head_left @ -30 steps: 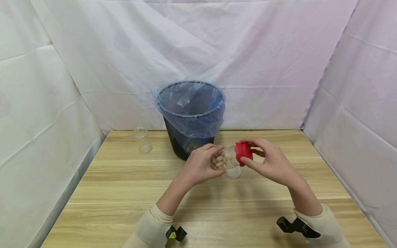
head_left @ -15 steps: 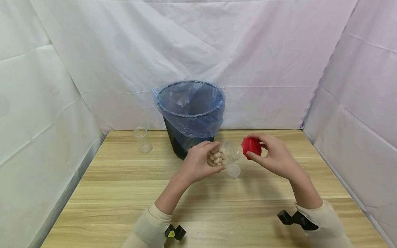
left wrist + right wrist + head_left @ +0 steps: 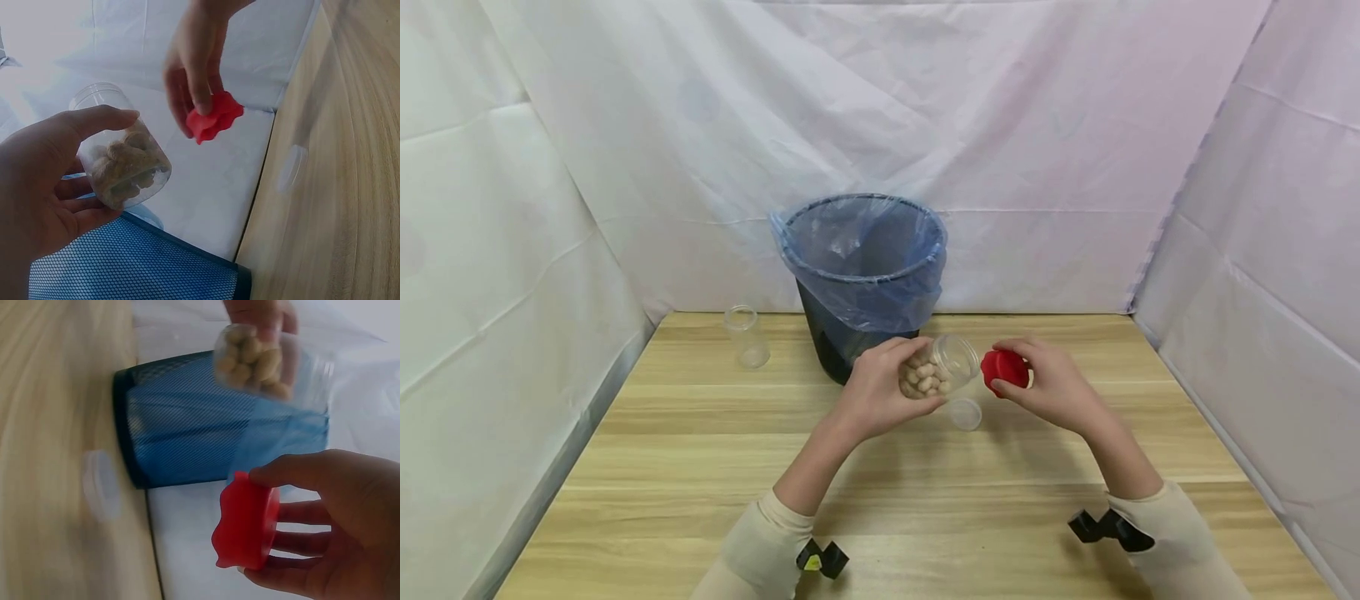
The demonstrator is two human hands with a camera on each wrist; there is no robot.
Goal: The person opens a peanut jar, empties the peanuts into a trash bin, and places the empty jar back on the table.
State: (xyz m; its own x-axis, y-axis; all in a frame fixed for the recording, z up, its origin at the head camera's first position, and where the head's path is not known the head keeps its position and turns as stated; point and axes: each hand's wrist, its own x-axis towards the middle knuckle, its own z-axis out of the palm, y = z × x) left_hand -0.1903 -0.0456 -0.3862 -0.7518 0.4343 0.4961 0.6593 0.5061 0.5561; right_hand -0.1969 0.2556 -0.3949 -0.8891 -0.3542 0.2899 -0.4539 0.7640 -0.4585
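Note:
My left hand (image 3: 880, 388) grips a clear jar (image 3: 957, 360) that lies tilted, its mouth toward the right. Several pale tan nut-like pieces (image 3: 922, 377) sit in the jar's lower part; the left wrist view shows them too, behind the clear wall (image 3: 128, 162). The red scalloped lid (image 3: 1004, 372) is off the jar, a small gap from its mouth. Thumb and fingers of my right hand (image 3: 1052, 387) pinch this lid, seen side-on in the right wrist view. Below the jar, a round translucent lid (image 3: 965, 414) lies on the table.
A dark mesh bin (image 3: 827, 333) with a blue plastic liner (image 3: 887, 302) stands behind my left hand. Left of it is a second clear jar (image 3: 748, 337), upright and without a lid. White cloth (image 3: 1037, 167) hangs round the wooden table (image 3: 685, 467).
The red lid has come off the jar; my right hand drew it to the right and then lowered it slightly. The jar's mouth has turned more upward and toward the camera.

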